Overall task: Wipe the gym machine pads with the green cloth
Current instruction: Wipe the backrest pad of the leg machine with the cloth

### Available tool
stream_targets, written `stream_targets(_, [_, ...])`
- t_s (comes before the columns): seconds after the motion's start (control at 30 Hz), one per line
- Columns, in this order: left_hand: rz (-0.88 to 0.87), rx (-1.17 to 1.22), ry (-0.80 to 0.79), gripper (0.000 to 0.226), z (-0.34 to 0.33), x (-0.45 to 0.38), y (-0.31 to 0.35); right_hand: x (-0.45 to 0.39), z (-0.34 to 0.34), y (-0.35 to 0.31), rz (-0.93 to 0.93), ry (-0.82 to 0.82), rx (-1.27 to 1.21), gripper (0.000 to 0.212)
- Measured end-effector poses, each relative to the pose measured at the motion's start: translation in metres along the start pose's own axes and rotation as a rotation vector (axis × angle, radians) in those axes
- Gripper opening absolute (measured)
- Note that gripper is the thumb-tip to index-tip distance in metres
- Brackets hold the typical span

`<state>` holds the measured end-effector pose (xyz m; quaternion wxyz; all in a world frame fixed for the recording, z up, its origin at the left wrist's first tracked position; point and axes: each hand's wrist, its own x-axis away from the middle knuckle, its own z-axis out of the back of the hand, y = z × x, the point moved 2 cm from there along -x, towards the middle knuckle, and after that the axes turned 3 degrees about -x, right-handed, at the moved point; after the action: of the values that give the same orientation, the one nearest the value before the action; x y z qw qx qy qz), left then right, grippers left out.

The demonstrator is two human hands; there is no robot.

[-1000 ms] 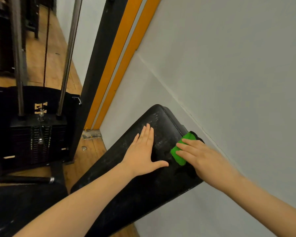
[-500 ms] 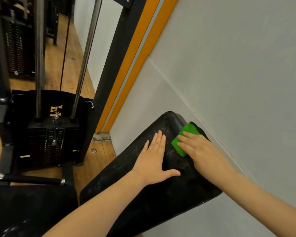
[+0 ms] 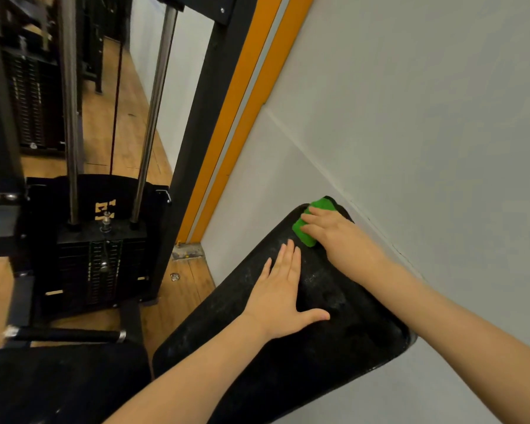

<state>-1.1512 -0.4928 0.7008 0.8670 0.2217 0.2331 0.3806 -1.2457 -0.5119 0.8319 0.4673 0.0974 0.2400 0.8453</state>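
**Two hands on pad, cloth at far top corner**

Green cloth (image 3: 311, 223) sits bunched at the far upper end of the black pad (image 3: 288, 332), just beside the grey wall (image 3: 410, 117). Right hand (image 3: 334, 232) presses it down, fingers laid over the top and slightly bent; can't tell if the thumb is tucked under for a real grip. Reads as a press, not a pinch.

Left hand (image 3: 283, 296) lies flat on the pad mid-surface, fingers straight, thumb splayed out toward the right. It holds nothing and looks like it's bracing.

Pad is tilted, its high end against the wall. Surface shows whitish scuffs or dust across most of its length, so my read: wipe is at the top edge and most of the pad is not yet covered.

Risks from here:
- Cloth is wadded small, so contact patch is narrow and strokes could leave unwiped stripes.
- Top corner is tight to the wall; knuckles may scrape it, or the cloth may slip off the edge into the gap behind.
- Left hand sits in the likely downward stroke path and masks the area under the palm; needs relocating or that patch gets skipped.
- Pad slopes; a loose press could let the cloth slide out from under the fingers.

Beyond: weight stack (image 3: 101, 264) with guide rods (image 3: 153, 117) to the left, wooden floor (image 3: 184, 280), orange trim (image 3: 242, 102).
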Motion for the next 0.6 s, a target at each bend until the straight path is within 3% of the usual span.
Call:
stream_targets(0.27, [-0.028,-0.044,0.01,0.117,0.002,-0.002,-0.006,0.135,0.029,-0.049,-0.097,0.105,-0.101,0.047])
stream_targets(0.6, [-0.026,-0.032,0.028,0.117,0.0,-0.002,-0.007,0.08,0.018,-0.029,-0.098,0.095,0.016,0.036])
